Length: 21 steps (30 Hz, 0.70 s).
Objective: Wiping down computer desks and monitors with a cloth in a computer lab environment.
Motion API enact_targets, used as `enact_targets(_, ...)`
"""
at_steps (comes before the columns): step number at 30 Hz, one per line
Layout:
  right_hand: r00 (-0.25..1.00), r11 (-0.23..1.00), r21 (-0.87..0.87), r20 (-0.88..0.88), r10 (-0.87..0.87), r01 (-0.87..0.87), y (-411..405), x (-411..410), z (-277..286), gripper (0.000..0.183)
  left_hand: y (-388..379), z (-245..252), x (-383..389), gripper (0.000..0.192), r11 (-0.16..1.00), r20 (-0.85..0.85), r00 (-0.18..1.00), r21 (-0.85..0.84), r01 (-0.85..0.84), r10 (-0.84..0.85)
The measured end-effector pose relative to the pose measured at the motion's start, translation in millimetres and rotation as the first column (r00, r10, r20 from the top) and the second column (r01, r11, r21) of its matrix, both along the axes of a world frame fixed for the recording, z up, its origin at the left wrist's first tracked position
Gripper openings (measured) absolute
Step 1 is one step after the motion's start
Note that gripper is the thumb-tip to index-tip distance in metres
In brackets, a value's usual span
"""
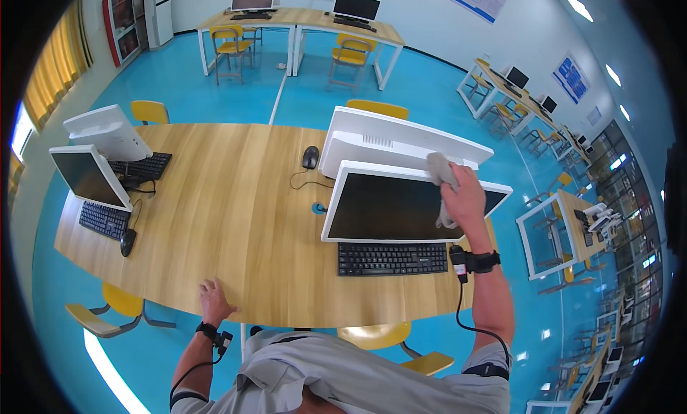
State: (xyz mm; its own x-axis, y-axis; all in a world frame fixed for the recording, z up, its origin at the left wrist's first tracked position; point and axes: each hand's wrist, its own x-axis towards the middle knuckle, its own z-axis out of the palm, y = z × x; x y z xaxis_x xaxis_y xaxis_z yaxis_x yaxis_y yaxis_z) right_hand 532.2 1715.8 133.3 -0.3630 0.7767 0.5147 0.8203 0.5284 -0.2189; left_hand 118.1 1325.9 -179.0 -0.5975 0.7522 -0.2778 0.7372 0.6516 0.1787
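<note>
My right hand (466, 196) grips a bunched grey cloth (441, 170) at the top edge of a white-framed computer monitor (392, 207). Part of the cloth hangs below my fingers in front of the dark screen. Just below the monitor lies a black keyboard (393, 259). Behind it a second white monitor (408, 140) shows its back. My left hand (216, 301) rests with fingers apart on the near edge of the wooden table (236, 210) and holds nothing.
A black mouse (310, 157) lies left of the rear monitor. Two more monitors stand at the table's left end, with a keyboard (104, 219) and a mouse (128, 242). Yellow chairs (375, 333) stand around the table. Further desks with computers line the room.
</note>
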Motion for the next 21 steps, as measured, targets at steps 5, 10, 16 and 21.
enact_targets(5, 0.989, 0.989, 0.015, 0.027, 0.144, -0.145, -31.5, -63.9, 3.3, 0.042, -0.2, -3.9, 2.1, 0.121, 1.000, -0.059, 0.998, -0.020, 0.018, -0.019)
enact_targets(10, 0.977, 0.978, 0.052, 0.069, 0.200, -0.203, -60.0, -121.1, 3.6, 0.042, -1.5, 1.0, 4.7, 0.118, 0.999, -0.082, 0.996, 0.009, 0.036, -0.035)
enact_targets(16, 0.932, 0.944, 0.102, 0.225, 0.285, -0.314, -93.1, -171.7, 4.0, 0.044, -6.5, 11.1, 3.8, 0.112, 0.994, -0.056, 0.995, 0.068, 0.085, -0.082)
enact_targets(21, 0.873, 0.908, 0.153, 0.376, 0.311, -0.390, -105.7, -199.5, -8.4, 0.041, -8.8, 15.8, 1.2, 0.109, 0.986, -0.030, 0.991, 0.093, 0.136, -0.134)
